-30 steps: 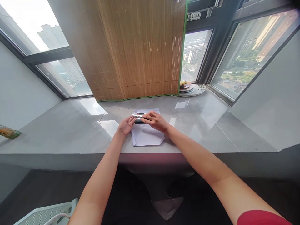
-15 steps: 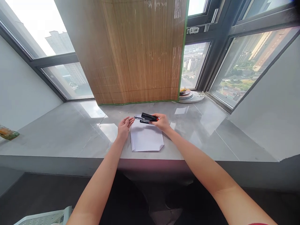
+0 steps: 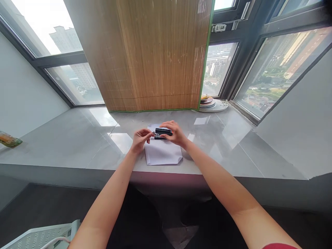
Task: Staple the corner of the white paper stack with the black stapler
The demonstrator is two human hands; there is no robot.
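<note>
My right hand (image 3: pixel 176 134) grips a black stapler (image 3: pixel 163 131) from its right end, thumb below and fingers arched above. The stapler's two black arms lie apart, one above the other in view, with a touch of red by my palm. At its left end my left hand (image 3: pixel 141 139) is closed in a pinch, thumb against fingertips. Something small and dark is at those fingertips, too small to name. Beneath the stapler a stack of white paper (image 3: pixel 163 155) lies on the grey counter, its lower right corner curled.
The glossy tiled counter (image 3: pixel 72 145) ends at a front edge near my forearms. A bamboo blind (image 3: pixel 155 55) hangs behind it. Stacked plates (image 3: pixel 214 105) stand at the back right, a colourful packet (image 3: pixel 9 139) at the far left. A pale plastic chair (image 3: pixel 49 235) is below left.
My left hand has moved right and closed in a pinch at the stapler's end. My right hand's fingers have lifted over the stapler. The silvery strip between its arms no longer shows clearly.
</note>
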